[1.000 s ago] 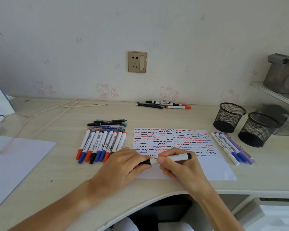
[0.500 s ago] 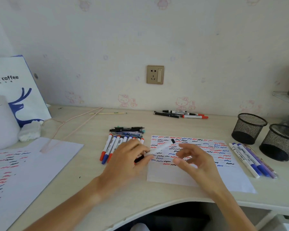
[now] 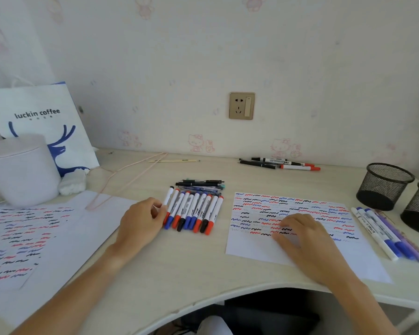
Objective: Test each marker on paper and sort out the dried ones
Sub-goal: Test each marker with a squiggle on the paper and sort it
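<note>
The white test sheet (image 3: 252,250), lying at about three o'clock on the pale wooden worktop (image 3: 191,267), is crowded with red, blue and black squiggles over most of its upper part, so I judge the testing well advanced. The right hand (image 3: 300,238) lies flat and relaxed on that sheet, holding nothing. The left hand (image 3: 140,221), fingers loosely bent, touches the white-barrelled marker (image 3: 168,201) at the nine o'clock end of the neat row of capped markers (image 3: 194,210); whether it pinches it I cannot tell. Blue and purple pens (image 3: 382,233) lie right of the sheet, more markers (image 3: 281,163) at twelve o'clock. The two black mesh pen cups (image 3: 385,187) look empty, so sorting seems unfinished.
</note>
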